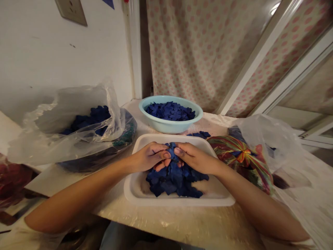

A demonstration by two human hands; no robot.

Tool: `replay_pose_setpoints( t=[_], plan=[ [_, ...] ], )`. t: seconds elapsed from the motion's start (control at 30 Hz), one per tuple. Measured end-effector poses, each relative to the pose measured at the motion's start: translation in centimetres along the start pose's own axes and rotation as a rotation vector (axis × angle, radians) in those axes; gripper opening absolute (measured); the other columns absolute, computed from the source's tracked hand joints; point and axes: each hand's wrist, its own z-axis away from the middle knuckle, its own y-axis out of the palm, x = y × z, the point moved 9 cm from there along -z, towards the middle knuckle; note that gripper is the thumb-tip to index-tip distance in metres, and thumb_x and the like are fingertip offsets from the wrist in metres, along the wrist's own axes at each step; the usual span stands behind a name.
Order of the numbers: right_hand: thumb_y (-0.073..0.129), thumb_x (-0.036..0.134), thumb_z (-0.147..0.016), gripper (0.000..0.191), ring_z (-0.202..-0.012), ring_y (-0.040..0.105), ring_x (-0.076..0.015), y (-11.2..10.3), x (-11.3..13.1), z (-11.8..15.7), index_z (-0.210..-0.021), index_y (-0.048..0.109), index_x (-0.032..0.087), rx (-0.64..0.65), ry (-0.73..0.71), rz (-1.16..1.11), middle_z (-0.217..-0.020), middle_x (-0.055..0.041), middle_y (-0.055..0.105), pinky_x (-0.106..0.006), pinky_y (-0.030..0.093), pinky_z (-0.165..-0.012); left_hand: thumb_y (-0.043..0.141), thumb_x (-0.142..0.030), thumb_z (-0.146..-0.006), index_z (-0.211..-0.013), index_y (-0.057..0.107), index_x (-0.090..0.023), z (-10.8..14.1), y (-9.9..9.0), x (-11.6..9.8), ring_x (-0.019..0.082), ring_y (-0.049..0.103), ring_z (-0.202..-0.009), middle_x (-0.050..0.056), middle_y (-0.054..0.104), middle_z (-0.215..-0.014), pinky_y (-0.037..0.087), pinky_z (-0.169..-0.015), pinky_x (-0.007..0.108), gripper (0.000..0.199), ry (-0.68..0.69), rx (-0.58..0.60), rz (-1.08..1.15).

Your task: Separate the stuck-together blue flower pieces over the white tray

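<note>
Over a white tray [179, 201], my left hand [153, 156] and my right hand [194, 158] meet, thumbs and fingers closed on blue fabric petals [172, 150] between them. Below the hands, a heap of the same dark blue petals [174, 180] lies in the tray, its upper part partly covered by my fingers. The petals look thin and scalloped at the edges; how many are pinched I cannot make out.
Behind the tray stands a light blue basin [169, 125] full of blue petals. A clear plastic bag [78, 146] with more blue pieces sits left. On the right lie a striped multicoloured bag [241, 156] and another clear bag [281, 146]. Loose petals [200, 134] rest beside the basin.
</note>
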Motion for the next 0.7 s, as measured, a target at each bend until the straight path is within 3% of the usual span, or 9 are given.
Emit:
replay_pose_setpoints(
  t=[0.13,0.2,0.27,0.33,0.47,0.7],
  plan=[
    [0.054,0.034,-0.083,0.018,-0.062,0.048,-0.0113,-3.0,0.5,0.2,-0.075,0.047,0.019,-0.349,0.002,0.153,-0.068,0.0017,0.051,-0.023,0.04,-0.058,0.045,-0.051,-0.082,-0.068,0.058,-0.011,-0.1,-0.9,0.6,0.005,0.038,-0.037,-0.004,0.044,-0.041,0.029,-0.04,0.017,0.044,-0.028,-0.098,-0.03],
    [0.058,0.029,-0.08,0.012,-0.066,0.053,-0.0126,-3.6,1.3,0.5,-0.076,0.053,0.019,-0.425,-0.037,0.165,-0.072,0.0001,0.057,-0.024,0.043,-0.062,0.048,-0.047,-0.083,-0.069,0.059,-0.011,-0.1,-1.1,0.9,0.004,0.039,-0.036,-0.005,0.044,-0.04,0.03,-0.04,0.017,0.041,-0.034,-0.131,-0.032],
    [0.056,0.023,-0.082,0.006,-0.077,0.059,-0.0151,-3.6,2.5,0.7,-0.081,0.061,0.02,-0.437,-0.131,0.178,-0.082,-0.0027,0.064,-0.028,0.046,-0.072,0.051,-0.046,-0.081,-0.07,0.061,-0.01,-0.2,-1.3,1.2,0.004,0.038,-0.036,-0.005,0.043,-0.039,0.031,-0.04,0.017,0.039,-0.035,-0.147,-0.029],
    [0.053,0.022,-0.084,0.013,-0.086,0.061,-0.0166,-3.3,3.4,0.9,-0.088,0.066,0.023,-0.413,-0.212,0.202,-0.09,-0.0041,0.066,-0.031,0.047,-0.079,0.053,-0.046,-0.08,-0.071,0.062,-0.01,-0.2,-1.4,1.3,0.005,0.038,-0.035,-0.005,0.044,-0.038,0.032,-0.04,0.017,0.038,-0.006,-0.161,-0.025],
    [0.059,0.026,-0.081,0.019,-0.093,0.061,-0.0169,-2.9,3.5,0.8,-0.098,0.067,0.022,-0.341,-0.25,0.197,-0.098,-0.0046,0.067,-0.031,0.048,-0.084,0.048,-0.044,-0.083,-0.066,0.058,-0.011,-0.2,-1.8,1.0,0.005,0.04,-0.036,-0.004,0.046,-0.039,0.034,-0.042,0.017,0.039,0.103,-0.191,-0.07],
    [0.061,0.023,-0.08,0.012,-0.09,0.062,-0.0155,-3.5,2.8,0.6,-0.087,0.07,0.021,-0.339,-0.269,0.103,-0.095,-0.004,0.069,-0.029,0.048,-0.083,0.039,-0.032,-0.089,-0.076,0.056,-0.012,-0.3,-0.6,0.3,0.006,0.044,-0.046,-0.003,0.05,-0.052,0.037,-0.047,0.018,0.029,0.168,-0.082,-0.068]
  ],
)
